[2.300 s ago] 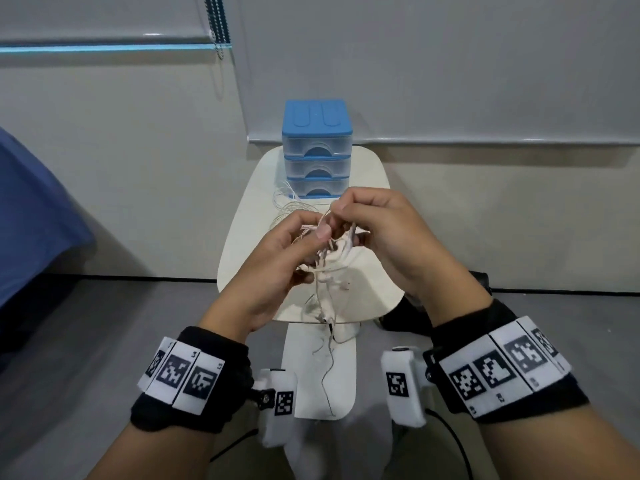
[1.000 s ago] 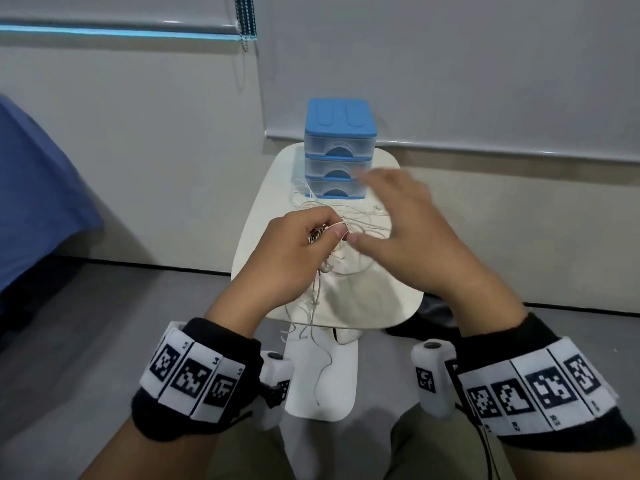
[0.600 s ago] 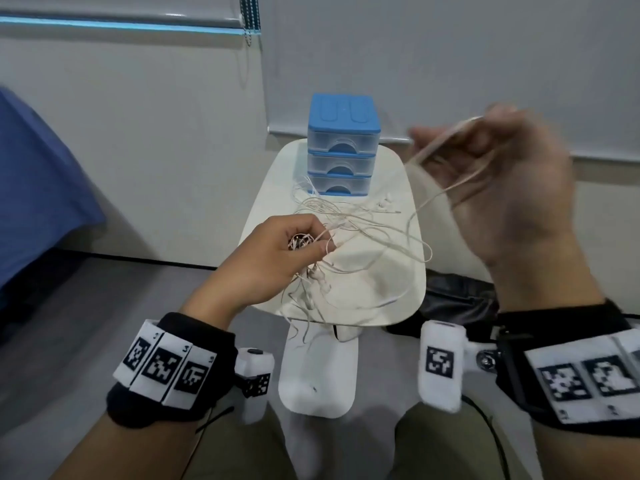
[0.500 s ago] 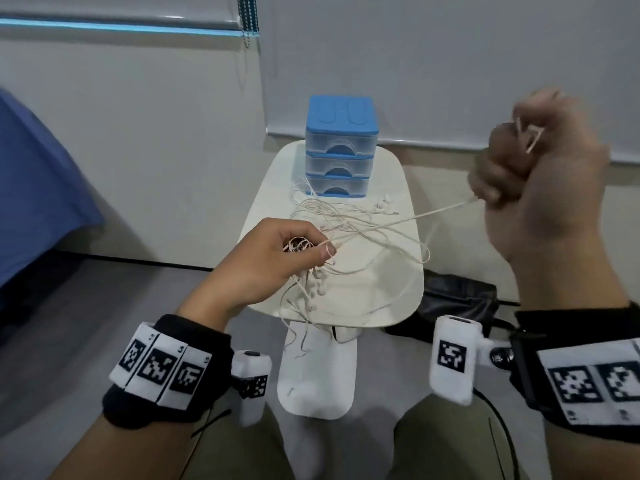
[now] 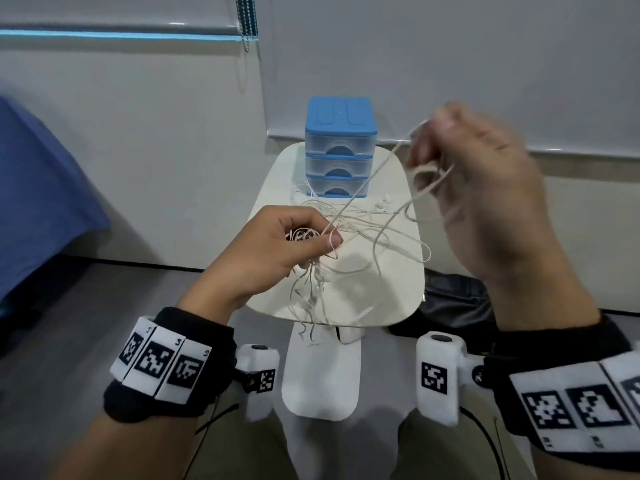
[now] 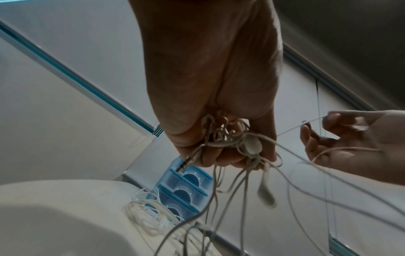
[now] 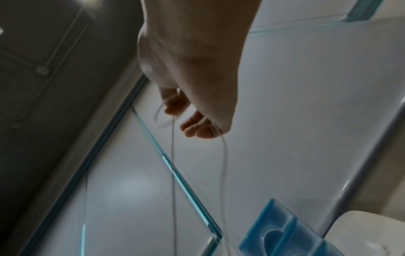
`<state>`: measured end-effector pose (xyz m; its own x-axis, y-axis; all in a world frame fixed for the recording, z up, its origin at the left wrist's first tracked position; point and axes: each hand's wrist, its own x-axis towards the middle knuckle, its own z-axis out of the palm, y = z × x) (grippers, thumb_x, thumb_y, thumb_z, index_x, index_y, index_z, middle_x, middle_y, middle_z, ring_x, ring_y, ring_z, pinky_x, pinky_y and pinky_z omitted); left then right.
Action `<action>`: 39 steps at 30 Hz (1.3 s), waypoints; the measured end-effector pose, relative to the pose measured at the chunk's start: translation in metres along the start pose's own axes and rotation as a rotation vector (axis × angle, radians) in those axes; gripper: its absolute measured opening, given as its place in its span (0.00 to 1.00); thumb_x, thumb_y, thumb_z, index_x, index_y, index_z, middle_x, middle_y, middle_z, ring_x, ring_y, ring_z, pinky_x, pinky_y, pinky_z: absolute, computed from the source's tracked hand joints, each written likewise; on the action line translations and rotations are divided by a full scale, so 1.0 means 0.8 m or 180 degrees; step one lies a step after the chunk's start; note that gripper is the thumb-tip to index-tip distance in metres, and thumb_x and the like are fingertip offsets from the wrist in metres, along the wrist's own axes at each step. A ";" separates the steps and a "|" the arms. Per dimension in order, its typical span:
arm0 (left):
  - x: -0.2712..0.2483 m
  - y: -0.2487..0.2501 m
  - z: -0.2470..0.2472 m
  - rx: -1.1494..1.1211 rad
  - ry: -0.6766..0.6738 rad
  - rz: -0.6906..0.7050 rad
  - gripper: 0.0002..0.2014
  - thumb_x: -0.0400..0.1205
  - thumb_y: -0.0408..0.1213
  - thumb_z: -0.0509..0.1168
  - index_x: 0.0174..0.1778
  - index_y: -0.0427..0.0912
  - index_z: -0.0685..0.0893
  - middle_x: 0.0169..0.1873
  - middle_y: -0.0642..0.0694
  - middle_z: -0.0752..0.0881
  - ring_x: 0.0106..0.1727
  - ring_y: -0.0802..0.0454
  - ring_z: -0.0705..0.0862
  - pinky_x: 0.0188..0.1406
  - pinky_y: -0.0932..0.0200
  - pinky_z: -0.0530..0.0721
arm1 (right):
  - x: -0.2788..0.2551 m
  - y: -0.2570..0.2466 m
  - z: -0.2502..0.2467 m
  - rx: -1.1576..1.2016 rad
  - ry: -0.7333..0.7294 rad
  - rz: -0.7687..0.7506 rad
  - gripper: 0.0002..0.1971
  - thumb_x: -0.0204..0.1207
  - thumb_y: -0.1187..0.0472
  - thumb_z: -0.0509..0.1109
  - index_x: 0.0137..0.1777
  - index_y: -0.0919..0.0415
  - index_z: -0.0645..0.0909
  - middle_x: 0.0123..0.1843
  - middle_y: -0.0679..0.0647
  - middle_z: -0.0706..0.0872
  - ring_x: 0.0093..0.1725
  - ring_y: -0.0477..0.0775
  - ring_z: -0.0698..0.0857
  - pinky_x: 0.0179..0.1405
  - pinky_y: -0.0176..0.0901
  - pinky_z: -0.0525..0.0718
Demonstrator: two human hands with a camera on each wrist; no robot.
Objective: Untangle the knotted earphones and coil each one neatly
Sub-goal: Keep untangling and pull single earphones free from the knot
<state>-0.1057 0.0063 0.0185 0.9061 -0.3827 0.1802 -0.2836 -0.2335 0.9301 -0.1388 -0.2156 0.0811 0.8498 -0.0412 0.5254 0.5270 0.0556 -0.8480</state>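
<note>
1. Now the left hand (image 5: 277,251) hovers over the near part of the small white desk (image 5: 398,299); its fingers (image 6: 221,157) are clenched round a knotted bunch of white earphones (image 5: 304,234), with a metal jack plug (image 6: 183,165) poking out below the fist and an earbud (image 6: 266,195) dangling.
2. Up on the right, the right hand (image 5: 485,188) is raised higher, blurred by motion; its thumb and forefinger pinch a single cord (image 5: 377,171) that runs taut down to the bunch, and a slack loop drapes across its other, loosely curled fingers (image 7: 197,128).
3. Loose strands (image 5: 388,237) spill from the left fist over the desk; some hang past the near edge.
4. Further back, a second pale bundle of cord (image 6: 149,218) lies on the desk just beside a blue three-drawer box (image 5: 340,147), which stands at the far edge.
5. Down below, a black bag (image 5: 453,306) sits on the floor to the right of the desk; blue fabric (image 5: 38,202) fills the left edge.
</note>
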 end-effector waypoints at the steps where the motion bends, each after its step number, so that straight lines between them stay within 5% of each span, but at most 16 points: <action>1: -0.001 -0.002 0.000 0.0050 -0.0030 -0.0026 0.04 0.82 0.35 0.76 0.45 0.38 0.92 0.31 0.53 0.87 0.31 0.60 0.79 0.31 0.72 0.76 | 0.005 -0.004 -0.007 0.0369 0.0280 -0.0053 0.14 0.83 0.58 0.64 0.34 0.55 0.78 0.39 0.52 0.84 0.43 0.51 0.81 0.41 0.42 0.74; 6: -0.001 -0.014 0.002 0.0198 -0.0040 -0.0185 0.02 0.81 0.37 0.77 0.44 0.43 0.93 0.30 0.56 0.84 0.33 0.59 0.76 0.31 0.73 0.73 | 0.015 -0.006 -0.060 0.1478 0.1478 -0.0297 0.12 0.83 0.58 0.65 0.37 0.56 0.76 0.53 0.61 0.91 0.62 0.61 0.90 0.53 0.45 0.82; 9: 0.001 -0.026 0.003 0.0251 0.0014 -0.0316 0.04 0.81 0.38 0.78 0.43 0.42 0.93 0.29 0.57 0.83 0.31 0.61 0.75 0.31 0.72 0.72 | 0.008 -0.008 -0.095 0.2172 0.1637 -0.0503 0.14 0.81 0.64 0.66 0.32 0.59 0.78 0.37 0.60 0.88 0.41 0.60 0.91 0.40 0.43 0.87; 11: 0.002 -0.031 0.003 0.0207 0.0077 -0.0402 0.05 0.82 0.38 0.77 0.44 0.41 0.93 0.28 0.57 0.83 0.29 0.63 0.75 0.30 0.73 0.72 | 0.002 -0.012 -0.107 0.1894 0.1672 -0.0263 0.21 0.87 0.63 0.62 0.29 0.55 0.78 0.29 0.51 0.79 0.25 0.49 0.78 0.22 0.35 0.77; 14: 0.006 -0.032 0.004 0.0051 0.0258 -0.0352 0.05 0.84 0.39 0.75 0.45 0.42 0.94 0.31 0.55 0.86 0.31 0.62 0.76 0.31 0.71 0.73 | -0.005 -0.007 -0.086 0.1192 0.1780 0.0151 0.13 0.82 0.61 0.68 0.37 0.50 0.71 0.27 0.45 0.70 0.20 0.44 0.65 0.17 0.34 0.60; 16: 0.010 -0.025 0.007 -0.0004 0.0362 -0.0233 0.06 0.84 0.39 0.74 0.45 0.43 0.94 0.32 0.52 0.86 0.31 0.61 0.75 0.32 0.70 0.73 | -0.007 0.006 -0.060 0.0305 0.1420 0.0549 0.11 0.80 0.58 0.73 0.44 0.50 0.72 0.27 0.43 0.71 0.21 0.43 0.68 0.19 0.31 0.60; 19: 0.012 -0.005 0.011 0.0111 0.0279 -0.0023 0.06 0.84 0.38 0.75 0.44 0.40 0.94 0.30 0.51 0.86 0.31 0.61 0.78 0.32 0.71 0.74 | -0.018 0.036 -0.025 -0.0946 0.0160 0.1000 0.15 0.79 0.49 0.78 0.56 0.48 0.75 0.28 0.50 0.78 0.22 0.44 0.72 0.20 0.35 0.68; 22: 0.013 0.010 0.011 0.0310 0.0200 0.0122 0.06 0.84 0.39 0.75 0.43 0.41 0.93 0.29 0.48 0.85 0.31 0.58 0.79 0.33 0.69 0.75 | -0.032 0.056 0.001 -0.2141 -0.1007 0.0985 0.18 0.74 0.38 0.77 0.46 0.53 0.82 0.34 0.53 0.84 0.32 0.49 0.79 0.38 0.51 0.79; 24: 0.012 0.012 0.006 0.0346 0.0217 0.0140 0.06 0.83 0.39 0.75 0.43 0.43 0.93 0.30 0.46 0.85 0.32 0.56 0.79 0.34 0.66 0.76 | -0.036 0.061 0.006 -0.2204 -0.1208 0.0965 0.18 0.81 0.46 0.75 0.36 0.59 0.81 0.28 0.44 0.79 0.31 0.45 0.75 0.36 0.47 0.73; 27: 0.010 0.006 -0.001 0.0338 0.0252 0.0046 0.02 0.81 0.39 0.78 0.43 0.46 0.94 0.35 0.52 0.90 0.36 0.56 0.82 0.40 0.61 0.79 | -0.033 0.057 0.001 -0.1592 -0.0872 0.0916 0.19 0.87 0.55 0.69 0.32 0.57 0.80 0.27 0.45 0.76 0.29 0.42 0.73 0.32 0.37 0.70; 30: 0.006 -0.006 -0.005 0.0523 0.0290 -0.0146 0.03 0.79 0.37 0.79 0.43 0.49 0.93 0.38 0.57 0.91 0.37 0.60 0.83 0.41 0.65 0.79 | -0.027 0.043 -0.018 -0.0857 0.0028 0.0836 0.18 0.83 0.55 0.67 0.33 0.65 0.76 0.31 0.56 0.73 0.29 0.45 0.69 0.28 0.35 0.67; 34: 0.002 -0.016 -0.006 0.0303 0.0393 -0.0323 0.04 0.81 0.35 0.77 0.42 0.48 0.93 0.35 0.54 0.90 0.34 0.59 0.81 0.32 0.68 0.77 | -0.037 0.044 -0.066 -0.1595 0.0492 0.1083 0.20 0.85 0.59 0.66 0.35 0.73 0.74 0.34 0.59 0.77 0.34 0.52 0.72 0.37 0.48 0.68; 39: 0.003 -0.016 -0.006 -0.0263 0.0549 -0.0335 0.03 0.81 0.32 0.76 0.43 0.43 0.93 0.39 0.47 0.89 0.33 0.54 0.78 0.36 0.60 0.76 | -0.069 0.074 -0.117 -0.2455 0.0505 0.1987 0.20 0.82 0.51 0.67 0.35 0.67 0.79 0.30 0.58 0.78 0.28 0.55 0.73 0.31 0.46 0.69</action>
<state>-0.0983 0.0127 0.0086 0.9717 -0.1998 0.1263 -0.1644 -0.1873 0.9684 -0.1547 -0.3030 -0.0048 0.9326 -0.3609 0.0038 -0.2082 -0.5464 -0.8112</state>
